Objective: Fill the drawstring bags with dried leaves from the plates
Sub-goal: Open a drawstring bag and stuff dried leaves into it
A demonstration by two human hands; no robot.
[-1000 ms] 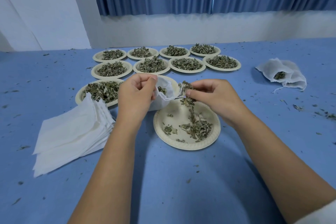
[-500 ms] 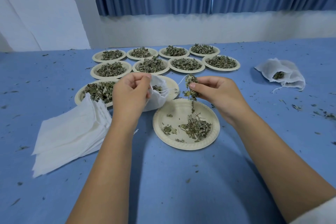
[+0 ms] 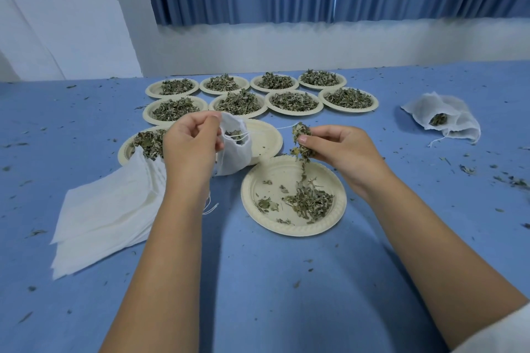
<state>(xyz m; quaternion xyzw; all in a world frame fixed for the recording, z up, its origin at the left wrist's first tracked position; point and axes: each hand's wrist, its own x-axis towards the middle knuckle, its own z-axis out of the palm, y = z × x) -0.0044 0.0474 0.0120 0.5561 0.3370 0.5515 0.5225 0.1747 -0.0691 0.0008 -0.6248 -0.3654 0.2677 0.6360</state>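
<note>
Just below the right hand (image 3: 341,149), a plate (image 3: 321,228) holds a few loose leaves. That hand pinches a clump of dried leaves (image 3: 301,139). To its left, the left hand (image 3: 189,146) grips the open-mouthed drawstring bag (image 3: 233,155) by its rim. Beyond both grips sit full plates (image 3: 294,112).

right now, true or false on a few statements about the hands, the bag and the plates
1. The left hand holds a bag with its mouth open. True.
2. The right hand is empty. False: it pinches leaves above the near plate.
3. The near plate is heaped full. False: only a small pile lies on it.
4. A stack of empty bags lies left of the near plate. True.
5. The far-right bags lie on the table. True.
</note>
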